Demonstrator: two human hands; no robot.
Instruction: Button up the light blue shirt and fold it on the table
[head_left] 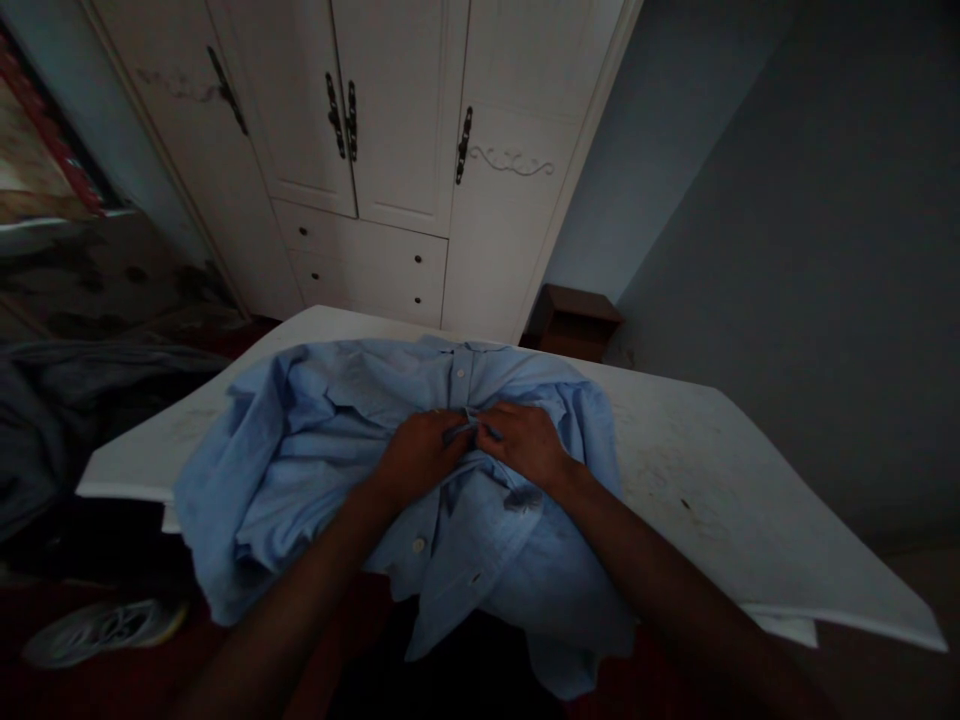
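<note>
A light blue button-up shirt [315, 470] lies front up on a white table [712, 480], its hem hanging over the near edge. My left hand [420, 450] and my right hand [525, 440] meet at the middle of the shirt's front. Both pinch the button placket between closed fingers. White buttons show above and below the hands.
A white wardrobe [397, 150] with dark handles and drawers stands behind the table. A small brown box [574, 320] sits beside it on the right. Dark clothes [67, 400] lie at the left, and a light shoe [105, 625] rests on the floor.
</note>
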